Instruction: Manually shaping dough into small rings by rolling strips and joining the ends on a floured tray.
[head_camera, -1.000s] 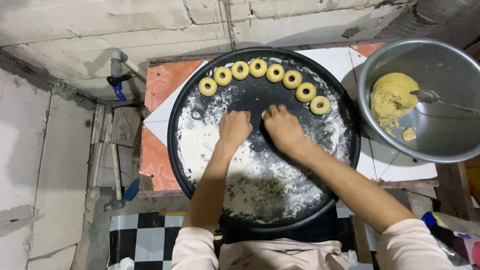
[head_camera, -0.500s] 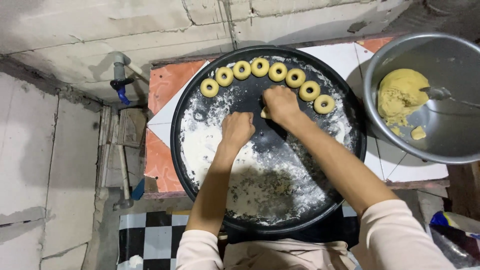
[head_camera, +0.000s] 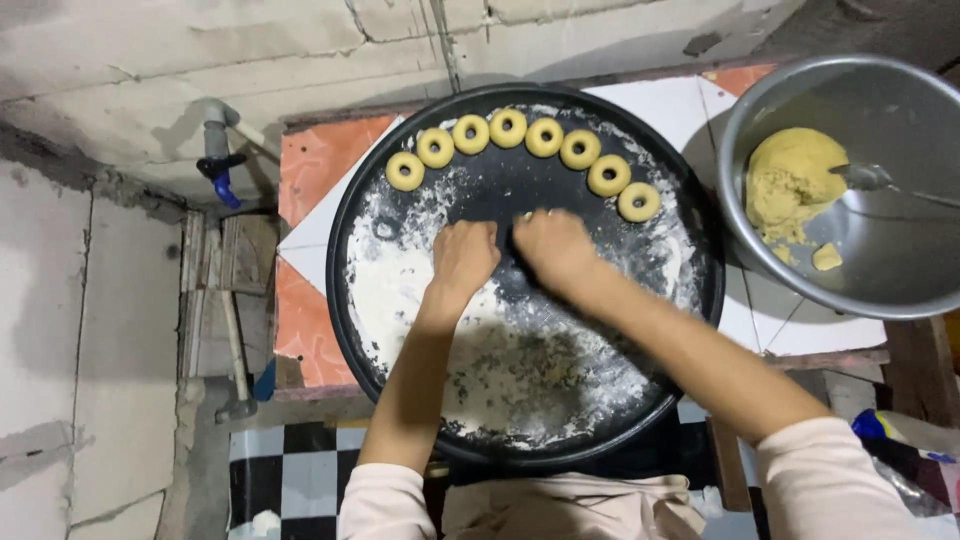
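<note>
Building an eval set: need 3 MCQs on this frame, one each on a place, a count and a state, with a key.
1. Where does the metal bowl stand?
A. right of the round black tray
B. on the tray
C. on the floor

2. How many dough rings lie on the tray?
A. four
B. seven
C. ten

3. What state is the tray surface in?
A. wet with oil
B. clean and bare
C. dusted with white flour

Key:
1 A, the bowl sits past the tray's right edge, holding yellow dough and a spoon.
2 B, seven rings form an arc along the far rim.
3 C, white powder covers much of it, around the left hand and right hand.
</note>
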